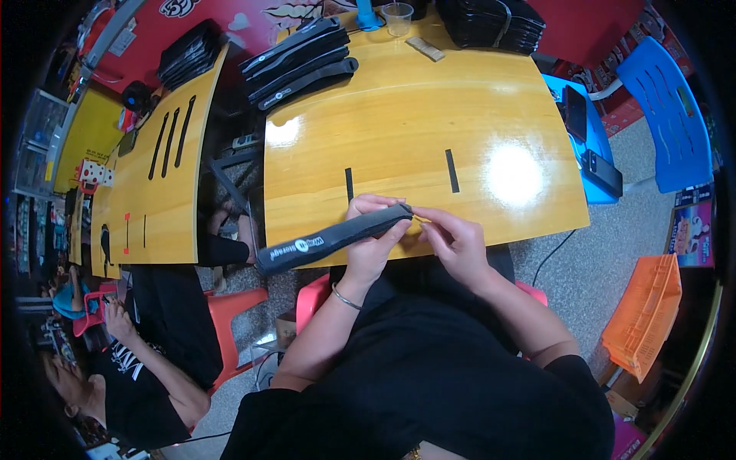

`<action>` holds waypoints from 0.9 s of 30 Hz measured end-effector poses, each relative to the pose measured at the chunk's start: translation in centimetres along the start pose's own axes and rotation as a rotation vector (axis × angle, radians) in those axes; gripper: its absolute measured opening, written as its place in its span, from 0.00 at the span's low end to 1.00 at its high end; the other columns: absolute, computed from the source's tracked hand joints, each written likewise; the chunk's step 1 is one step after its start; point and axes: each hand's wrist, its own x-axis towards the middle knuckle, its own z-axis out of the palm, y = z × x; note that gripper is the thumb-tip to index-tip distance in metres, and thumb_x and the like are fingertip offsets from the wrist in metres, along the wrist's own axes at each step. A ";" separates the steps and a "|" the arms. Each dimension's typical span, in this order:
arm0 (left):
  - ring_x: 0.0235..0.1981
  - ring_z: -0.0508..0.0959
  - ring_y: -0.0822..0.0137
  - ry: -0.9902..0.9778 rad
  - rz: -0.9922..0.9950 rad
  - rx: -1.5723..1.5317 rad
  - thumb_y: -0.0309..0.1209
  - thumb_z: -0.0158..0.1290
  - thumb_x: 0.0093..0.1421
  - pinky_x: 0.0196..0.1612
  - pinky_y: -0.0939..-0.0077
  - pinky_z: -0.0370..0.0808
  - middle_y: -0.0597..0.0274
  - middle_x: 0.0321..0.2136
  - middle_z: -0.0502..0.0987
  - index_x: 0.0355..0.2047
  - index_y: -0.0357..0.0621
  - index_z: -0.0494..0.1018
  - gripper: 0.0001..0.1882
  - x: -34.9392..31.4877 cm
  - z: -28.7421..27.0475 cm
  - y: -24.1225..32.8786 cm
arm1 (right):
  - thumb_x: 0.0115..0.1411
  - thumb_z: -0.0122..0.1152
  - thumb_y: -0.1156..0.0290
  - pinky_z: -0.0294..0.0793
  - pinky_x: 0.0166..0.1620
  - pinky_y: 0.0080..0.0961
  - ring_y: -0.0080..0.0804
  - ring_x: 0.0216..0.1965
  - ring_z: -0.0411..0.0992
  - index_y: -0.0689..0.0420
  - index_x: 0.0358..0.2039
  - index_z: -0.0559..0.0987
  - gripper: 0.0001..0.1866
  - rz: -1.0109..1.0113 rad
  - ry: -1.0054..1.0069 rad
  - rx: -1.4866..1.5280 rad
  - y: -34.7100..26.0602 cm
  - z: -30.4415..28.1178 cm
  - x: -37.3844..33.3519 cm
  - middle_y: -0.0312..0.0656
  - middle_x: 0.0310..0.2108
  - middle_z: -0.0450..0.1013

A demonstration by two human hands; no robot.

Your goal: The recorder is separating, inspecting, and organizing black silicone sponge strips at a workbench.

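A long, narrow bundle of black straps (330,238) with white print slants over the table's near edge. My left hand (371,244) is closed round it close to its right end, fingers over the far side and thumb on the near side. At that same end, my right hand (454,244) pinches a thin yellowish band (419,219), which looks like a rubber band; the fingers partly hide it. Two short black strips, a left one (349,184) and a right one (452,170), lie on the tabletop beyond my hands.
Stacked black bundles (299,65) and a tied black stack (491,24) stand at the wooden table's (399,100) far edge, near a clear cup (398,19). Phones (602,175) lie on a blue chair at right. A co-worker (146,383) sits left; an orange crate (642,314) stands right.
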 end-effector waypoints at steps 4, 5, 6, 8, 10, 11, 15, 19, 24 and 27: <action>0.45 0.73 0.62 -0.010 0.094 0.142 0.13 0.57 0.48 0.47 0.72 0.73 0.57 0.38 0.67 0.35 0.42 0.61 0.19 0.0 0.1 -0.1 | 0.56 0.57 0.77 0.71 0.26 0.20 0.28 0.22 0.74 0.55 0.44 0.77 0.14 -0.018 0.022 -0.091 -0.1 0.0 0.0 0.46 0.25 0.75; 0.45 0.74 0.62 0.008 0.085 0.140 0.13 0.56 0.48 0.47 0.72 0.72 0.58 0.37 0.67 0.35 0.42 0.61 0.19 -0.1 0.2 0.1 | 0.55 0.57 0.77 0.71 0.26 0.21 0.29 0.22 0.74 0.55 0.43 0.77 0.14 0.011 0.021 -0.076 -0.2 0.1 -0.1 0.46 0.25 0.75; 0.45 0.74 0.62 0.006 0.085 0.140 0.13 0.56 0.48 0.47 0.72 0.72 0.58 0.37 0.67 0.35 0.42 0.61 0.19 -0.1 0.3 0.0 | 0.55 0.57 0.77 0.71 0.26 0.21 0.29 0.22 0.74 0.54 0.43 0.77 0.14 0.041 0.019 -0.062 -0.3 0.1 -0.1 0.47 0.24 0.75; 0.45 0.73 0.59 0.011 0.124 0.201 0.14 0.57 0.49 0.50 0.67 0.71 0.57 0.37 0.68 0.35 0.43 0.61 0.19 -0.2 0.3 0.0 | 0.56 0.56 0.79 0.72 0.28 0.20 0.28 0.24 0.75 0.57 0.43 0.77 0.14 0.014 -0.007 -0.127 -0.6 -0.2 0.0 0.45 0.26 0.76; 0.45 0.73 0.59 0.014 0.123 0.206 0.14 0.57 0.48 0.50 0.67 0.71 0.57 0.37 0.68 0.34 0.43 0.61 0.19 -0.3 0.4 0.1 | 0.56 0.54 0.81 0.74 0.30 0.18 0.27 0.27 0.76 0.60 0.43 0.77 0.13 -0.013 -0.034 -0.193 -0.6 -0.2 0.0 0.43 0.28 0.77; 0.45 0.73 0.59 0.012 0.137 0.228 0.14 0.57 0.48 0.50 0.67 0.71 0.57 0.37 0.68 0.34 0.43 0.61 0.19 -0.4 0.4 0.0 | 0.55 0.56 0.79 0.72 0.28 0.20 0.30 0.24 0.75 0.57 0.43 0.77 0.13 -0.063 0.010 -0.195 -0.5 -0.1 0.0 0.45 0.26 0.75; 0.45 0.73 0.59 -0.011 0.138 0.248 0.13 0.56 0.48 0.50 0.67 0.71 0.58 0.36 0.68 0.34 0.43 0.61 0.19 -0.5 0.4 0.0 | 0.54 0.58 0.77 0.72 0.27 0.24 0.36 0.23 0.74 0.55 0.43 0.77 0.14 0.265 -0.010 0.231 -0.6 0.1 -0.1 0.49 0.25 0.74; 0.45 0.74 0.58 0.023 0.127 0.230 0.13 0.56 0.48 0.49 0.66 0.71 0.58 0.35 0.68 0.34 0.43 0.61 0.18 -0.3 0.3 -0.1 | 0.56 0.56 0.77 0.72 0.27 0.22 0.30 0.23 0.75 0.56 0.43 0.77 0.13 -0.120 0.001 -0.206 -0.4 -0.4 0.4 0.45 0.23 0.75; 0.44 0.74 0.58 0.005 0.143 0.227 0.12 0.55 0.48 0.50 0.65 0.71 0.58 0.36 0.68 0.34 0.42 0.61 0.18 -0.3 0.3 -0.1 | 0.57 0.55 0.76 0.72 0.27 0.22 0.30 0.24 0.75 0.58 0.42 0.77 0.12 0.235 -0.078 0.206 -0.4 -0.4 0.2 0.44 0.23 0.75; 0.42 0.75 0.62 0.064 0.070 0.143 0.13 0.57 0.48 0.46 0.71 0.73 0.59 0.34 0.69 0.32 0.42 0.62 0.17 -0.3 0.7 0.0 | 0.54 0.58 0.75 0.73 0.28 0.26 0.38 0.25 0.75 0.57 0.42 0.77 0.13 0.396 -0.130 0.293 -0.6 -0.7 0.5 0.47 0.26 0.75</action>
